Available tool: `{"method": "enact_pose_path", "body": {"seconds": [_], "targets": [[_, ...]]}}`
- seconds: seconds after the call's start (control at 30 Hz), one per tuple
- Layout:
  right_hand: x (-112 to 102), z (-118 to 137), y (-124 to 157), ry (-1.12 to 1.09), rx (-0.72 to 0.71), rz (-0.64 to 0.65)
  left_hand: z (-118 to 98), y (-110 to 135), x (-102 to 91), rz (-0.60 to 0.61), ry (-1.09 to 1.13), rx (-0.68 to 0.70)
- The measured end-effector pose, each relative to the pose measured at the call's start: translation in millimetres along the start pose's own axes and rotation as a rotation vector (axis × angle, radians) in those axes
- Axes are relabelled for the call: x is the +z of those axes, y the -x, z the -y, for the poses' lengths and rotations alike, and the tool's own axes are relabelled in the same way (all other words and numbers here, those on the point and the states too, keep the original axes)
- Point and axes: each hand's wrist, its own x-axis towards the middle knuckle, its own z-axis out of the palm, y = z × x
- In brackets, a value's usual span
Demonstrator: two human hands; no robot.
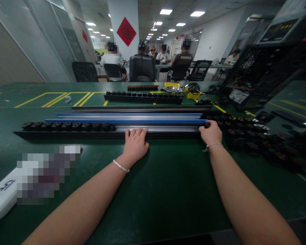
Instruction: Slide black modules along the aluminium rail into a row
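A long black rail (66,134) lies across the green table (168,183) in front of me, with several small black parts (66,126) seated along its left half. My left hand (135,144) rests on the rail's near edge around its middle, fingers pressed together over it. At the rail's right end my right hand (211,133) is curled, pinching a small black part (206,124). Behind the rail lie blue-edged metal rails (127,118).
A heap of loose black parts (257,139) spreads at the right. A second rail with parts (142,98) lies further back, near a metal bowl (173,89) and a black crate (265,71). A white object (2,197) lies at the left. Several people sit at desks beyond.
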Motion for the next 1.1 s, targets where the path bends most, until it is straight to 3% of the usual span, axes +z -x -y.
{"method": "enact_pose_path", "body": {"seconds": [0.47, 1.1], "targets": [[4.9, -5.6, -2.6, -0.053, -0.072, -0.114, -0.7, 0.3, -1.4, 0.018, -0.007, -0.012], [4.2, -8.8, -3.8, -0.068, -0.05, -0.13, -0.6, -0.1, -2.9, 0.021, 0.003, -0.01]]}}
